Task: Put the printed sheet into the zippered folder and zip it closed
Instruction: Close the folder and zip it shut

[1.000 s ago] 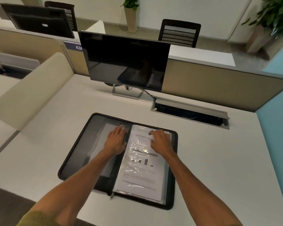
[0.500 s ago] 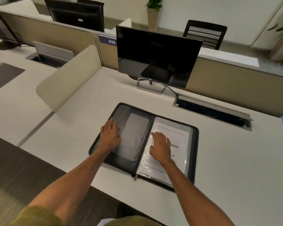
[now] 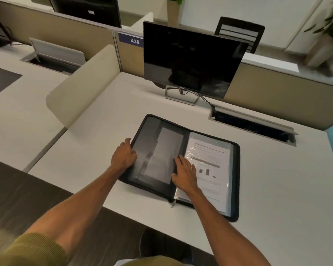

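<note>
The black zippered folder (image 3: 236,181) lies open flat on the white desk. The printed sheet (image 3: 211,169), with text and small bars, rests in a clear sleeve on its right half. The left half shows grey inner pockets (image 3: 161,156). My left hand (image 3: 123,155) curls its fingers around the left cover's outer edge. My right hand (image 3: 185,174) lies flat with fingers spread, across the spine and the sheet's left edge. A metal zipper pull (image 3: 173,203) hangs at the near edge by the spine.
A dark monitor (image 3: 192,58) on a metal stand sits behind the folder, its cable running to an open cable tray (image 3: 254,127) at the back right. A beige curved divider (image 3: 81,89) borders the desk's left side. The desk's near edge runs just below the folder.
My left hand slid from the middle to the left cover's outer edge and curled onto it. My right hand moved down the sheet toward the spine. The camera view shifted, so the folder sits further right.
</note>
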Available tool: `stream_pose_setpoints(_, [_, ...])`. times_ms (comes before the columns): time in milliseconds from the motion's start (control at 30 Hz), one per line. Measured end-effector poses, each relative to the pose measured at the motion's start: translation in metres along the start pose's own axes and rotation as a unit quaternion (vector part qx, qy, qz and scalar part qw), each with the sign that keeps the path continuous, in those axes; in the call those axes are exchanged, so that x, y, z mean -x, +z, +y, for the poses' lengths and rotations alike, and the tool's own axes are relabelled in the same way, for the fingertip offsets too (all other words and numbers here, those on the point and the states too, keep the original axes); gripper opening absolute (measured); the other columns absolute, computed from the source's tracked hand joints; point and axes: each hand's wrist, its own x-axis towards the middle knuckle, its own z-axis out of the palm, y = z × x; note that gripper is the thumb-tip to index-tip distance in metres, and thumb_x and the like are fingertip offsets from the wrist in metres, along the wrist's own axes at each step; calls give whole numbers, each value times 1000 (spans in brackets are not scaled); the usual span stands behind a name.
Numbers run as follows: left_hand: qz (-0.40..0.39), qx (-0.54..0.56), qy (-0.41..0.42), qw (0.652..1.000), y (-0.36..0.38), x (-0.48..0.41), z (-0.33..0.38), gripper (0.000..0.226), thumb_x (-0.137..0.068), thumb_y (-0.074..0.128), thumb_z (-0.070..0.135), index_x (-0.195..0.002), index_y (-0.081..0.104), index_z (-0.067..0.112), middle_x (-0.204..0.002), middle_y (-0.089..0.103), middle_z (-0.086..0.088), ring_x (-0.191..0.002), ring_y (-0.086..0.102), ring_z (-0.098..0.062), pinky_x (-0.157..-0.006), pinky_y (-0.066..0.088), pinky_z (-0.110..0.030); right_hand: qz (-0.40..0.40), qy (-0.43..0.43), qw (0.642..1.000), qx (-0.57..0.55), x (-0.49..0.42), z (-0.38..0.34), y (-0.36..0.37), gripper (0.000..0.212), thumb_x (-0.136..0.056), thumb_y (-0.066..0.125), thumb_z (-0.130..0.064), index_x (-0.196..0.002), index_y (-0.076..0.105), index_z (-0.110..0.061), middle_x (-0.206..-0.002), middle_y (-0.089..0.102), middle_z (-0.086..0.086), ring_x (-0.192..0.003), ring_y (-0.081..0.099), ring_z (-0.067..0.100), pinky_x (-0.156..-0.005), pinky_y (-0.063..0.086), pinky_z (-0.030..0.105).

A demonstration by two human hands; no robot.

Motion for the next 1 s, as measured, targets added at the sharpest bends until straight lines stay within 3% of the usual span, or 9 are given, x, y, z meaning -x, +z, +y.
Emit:
stream_pose_setpoints(233, [78,42,21,996,-17,16,26,42,-110,50,30,-145,60,10,-142,64,-14,-124,67,-36,-107,55,-49,-4,2,999,-44,7,2,-11,72,-106,62,-24,-167,25,-22,-178,17,4,-165,20,28,-135,19,53])
stream_pose_setpoints(433, [119,128,67,982,-43,25,60,35,-108,57,37,-124,77,12,-120,79,-7,-107,72,-25,-97,57,-39,44,-8,987,-156,24,12,-30,68,-104,66,-21,-164,33,-22,-172,34,3,-158,38,28,-129,36,52])
stream_pose_setpoints(533, [96,183,123,971,-49,32,81,34,-109,58,39,-112,80,13,-105,79,-1,-95,72,-22,-83,61,-35,55,-13,968,-244,30,17,-44,64,-105,66,-19,-161,38,-24,-165,46,4,-146,53,28,-121,47,50])
stream_pose_setpoints(633, [80,232,173,954,-41,46,106,30,-111,55,36,-110,77,15,-99,76,0,-87,74,-22,-61,63,-23,88,-15,942,-324,35,23,-63,52,-106,64,-22,-155,46,-23,-153,59,4,-136,62,27,-113,56,47])
stream_pose_setpoints(733, [75,234,227,942,-23,60,132,24,-113,54,29,-119,73,16,-107,75,-1,-90,74,-15,-69,70,-33,146,-15,917,-371,40,33,-83,40,-108,60,-28,-147,56,-20,-142,68,4,-123,70,24,-108,60,48])
stream_pose_setpoints(867, [27,211,281,936,4,78,162,31,-114,53,30,-141,68,27,-124,77,1,-98,79,-15,-83,70,-42,201,-18,878,-434,46,58,-103,29,-110,55,-36,-130,68,-20,-116,80,-1,-87,81,17,-86,69,45])
stream_pose_setpoints(1000, [-22,120,312,942,36,86,183,43,-113,51,38,-156,56,36,-153,64,7,-137,64,-17,-114,53,-40,231,5,858,-459,54,87,-113,28,-109,55,-41,-111,72,-19,-101,80,-1,-76,80,19,-73,70,43])
